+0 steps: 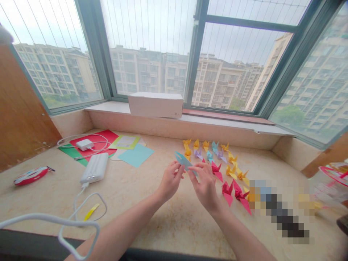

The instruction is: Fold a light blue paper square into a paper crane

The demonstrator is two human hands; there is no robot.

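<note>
Where the hands meet: in the head view, just above the marble sill (141, 203), near its middle, with both forearms reaching in from the bottom edge.
Left hand (170, 181): fingers closed in a pinch on the left part of a folded blue paper (182, 159).
Right hand (205, 185): thumb and fingers curled shut on the paper's right end.
Blue paper: held clear of the sill between the two hands, tilted, its pointed tip up and to the left.
Behind the hands: paper cranes (231, 170) in yellow, blue, purple, pink and orange, laid in a line running right. The nearest pink one is just beside the right hand and partly hidden by it.
Left side: a white power bank (95, 168) with a looping cable (89, 197), a charger (85, 144) on coloured sheets (136, 155), and a yellow strip (91, 212).
Far left: a red-and-white object (31, 175), too blurred to identify.
Back: a white box (155, 104) on the window ledge.
Right: a pixelated patch (282, 214) hides what lies there.
</note>
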